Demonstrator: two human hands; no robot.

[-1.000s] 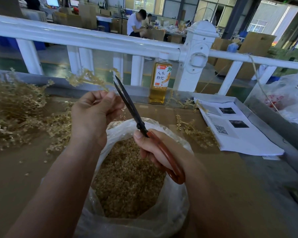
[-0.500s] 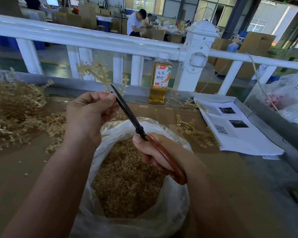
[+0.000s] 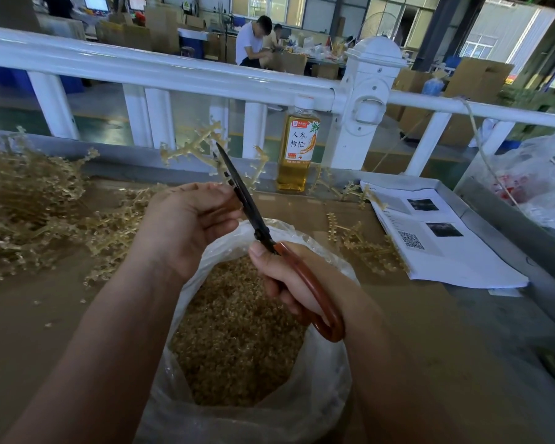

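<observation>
The left hand point(image 3: 186, 225) pinches a branched sprig point(image 3: 196, 145); the right hand point(image 3: 289, 280), its grip round the scissors point(image 3: 244, 197), should snip above the bag point(image 3: 321, 373).

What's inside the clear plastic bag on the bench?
The plastic bag holds a heap of small tan cut pieces. The right hand and scissors cover the heap's upper right edge. Whatever lies beneath the top layer is hidden.

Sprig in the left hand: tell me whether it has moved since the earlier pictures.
Yes. The sprig has shifted right along the white railing, toward the bottle.
</observation>
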